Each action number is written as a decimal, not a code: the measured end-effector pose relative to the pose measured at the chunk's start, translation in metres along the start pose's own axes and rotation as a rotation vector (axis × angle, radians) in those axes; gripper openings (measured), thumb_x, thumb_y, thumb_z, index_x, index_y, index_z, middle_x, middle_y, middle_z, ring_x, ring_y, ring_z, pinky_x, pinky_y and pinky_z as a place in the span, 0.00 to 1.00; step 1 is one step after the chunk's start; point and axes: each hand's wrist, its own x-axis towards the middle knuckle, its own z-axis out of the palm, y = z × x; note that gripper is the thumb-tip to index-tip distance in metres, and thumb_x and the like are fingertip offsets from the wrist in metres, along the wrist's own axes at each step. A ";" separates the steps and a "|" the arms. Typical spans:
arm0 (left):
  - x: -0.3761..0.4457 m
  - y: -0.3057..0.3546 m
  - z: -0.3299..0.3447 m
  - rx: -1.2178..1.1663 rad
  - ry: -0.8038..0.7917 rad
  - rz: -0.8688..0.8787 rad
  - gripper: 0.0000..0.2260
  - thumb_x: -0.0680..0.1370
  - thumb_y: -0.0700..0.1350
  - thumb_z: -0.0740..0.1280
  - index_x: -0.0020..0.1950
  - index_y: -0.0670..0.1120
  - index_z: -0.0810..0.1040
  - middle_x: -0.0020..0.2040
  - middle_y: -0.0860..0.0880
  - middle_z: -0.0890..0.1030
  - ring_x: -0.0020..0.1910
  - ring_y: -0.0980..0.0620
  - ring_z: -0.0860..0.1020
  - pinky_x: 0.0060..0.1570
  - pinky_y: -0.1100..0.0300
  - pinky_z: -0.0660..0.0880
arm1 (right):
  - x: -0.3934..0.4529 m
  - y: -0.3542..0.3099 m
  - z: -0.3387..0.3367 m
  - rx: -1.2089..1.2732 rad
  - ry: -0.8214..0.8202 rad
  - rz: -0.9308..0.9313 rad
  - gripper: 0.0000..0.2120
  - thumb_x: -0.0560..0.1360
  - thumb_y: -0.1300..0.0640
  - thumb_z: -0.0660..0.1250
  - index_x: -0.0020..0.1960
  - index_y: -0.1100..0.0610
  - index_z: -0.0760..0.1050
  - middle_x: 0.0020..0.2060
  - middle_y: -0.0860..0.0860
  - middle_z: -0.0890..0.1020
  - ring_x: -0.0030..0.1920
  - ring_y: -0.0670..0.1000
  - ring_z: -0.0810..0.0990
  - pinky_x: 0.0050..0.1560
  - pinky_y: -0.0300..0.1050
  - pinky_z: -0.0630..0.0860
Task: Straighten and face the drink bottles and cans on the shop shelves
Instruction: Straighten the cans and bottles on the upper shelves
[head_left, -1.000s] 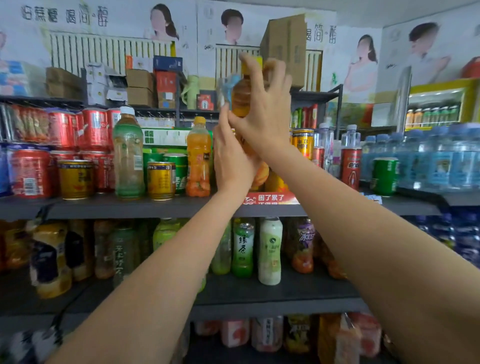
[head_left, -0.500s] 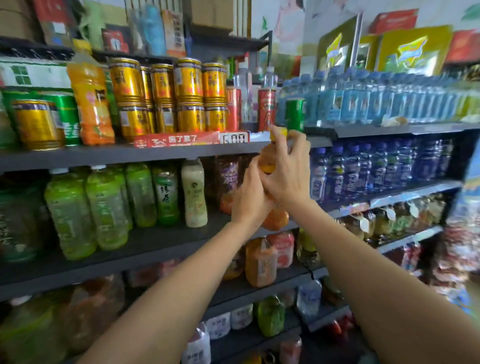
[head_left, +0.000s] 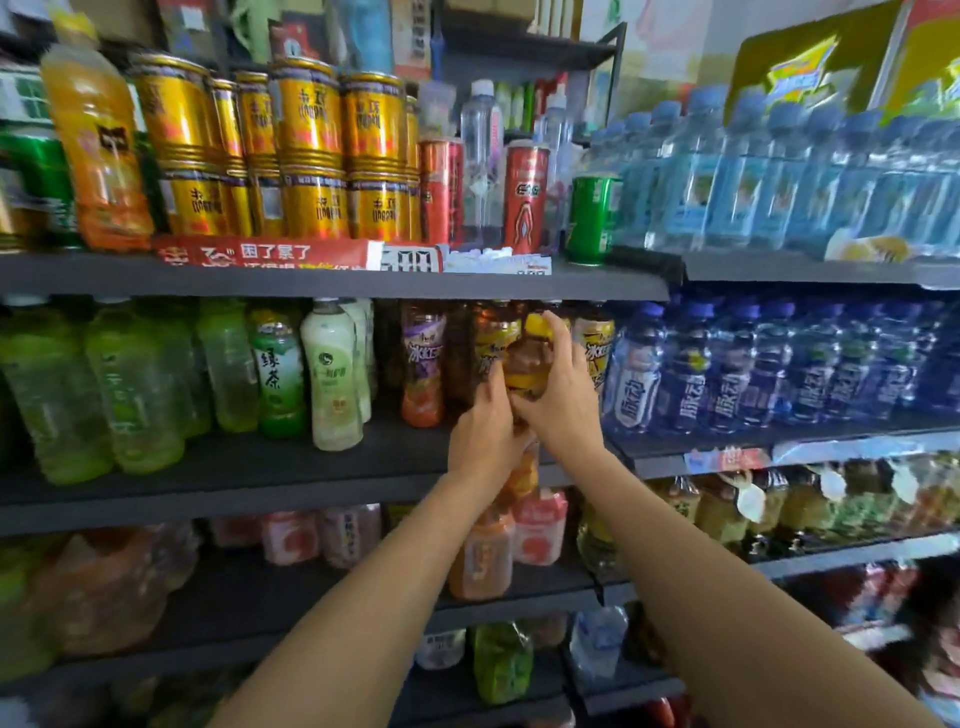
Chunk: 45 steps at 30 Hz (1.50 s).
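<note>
An amber tea bottle (head_left: 525, 364) with a yellow cap is held upright in front of the second shelf (head_left: 270, 467). My left hand (head_left: 480, 431) grips its lower body. My right hand (head_left: 558, 400) wraps its upper part, fingers reaching up by the cap. Similar iced-tea bottles (head_left: 423, 358) stand right behind it on the shelf. The bottle's base is hidden behind my hands.
Gold cans (head_left: 311, 156) are stacked on the top shelf (head_left: 332, 280), with an orange juice bottle (head_left: 96, 150), red cans (head_left: 525, 197) and a green can (head_left: 592, 218). Green tea bottles (head_left: 275, 369) stand left; blue bottles (head_left: 727, 364) fill the right. Lower shelves hold more drinks.
Both hands have brought the amber bottle down from in front of the top shelf to the second shelf's tea row. The view has dropped and swung right.
</note>
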 end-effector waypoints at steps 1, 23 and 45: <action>0.002 0.002 0.004 0.004 0.008 -0.012 0.39 0.75 0.51 0.67 0.76 0.45 0.45 0.69 0.44 0.67 0.60 0.45 0.75 0.53 0.54 0.74 | 0.006 0.005 0.000 0.030 -0.012 -0.007 0.41 0.71 0.52 0.72 0.75 0.48 0.52 0.67 0.53 0.67 0.62 0.52 0.73 0.52 0.38 0.71; 0.014 -0.033 0.039 0.550 -0.039 0.087 0.45 0.72 0.43 0.71 0.73 0.39 0.39 0.76 0.38 0.49 0.75 0.42 0.57 0.69 0.55 0.64 | 0.002 0.051 0.060 -0.191 -0.143 -0.196 0.41 0.76 0.65 0.63 0.77 0.54 0.38 0.75 0.65 0.49 0.74 0.63 0.59 0.62 0.50 0.74; 0.002 -0.037 0.016 0.776 -0.420 0.011 0.37 0.77 0.39 0.62 0.77 0.47 0.39 0.78 0.49 0.40 0.77 0.44 0.43 0.74 0.47 0.48 | -0.038 0.055 0.048 -0.406 -0.416 -0.169 0.37 0.75 0.65 0.62 0.77 0.50 0.46 0.75 0.63 0.41 0.74 0.63 0.53 0.65 0.52 0.70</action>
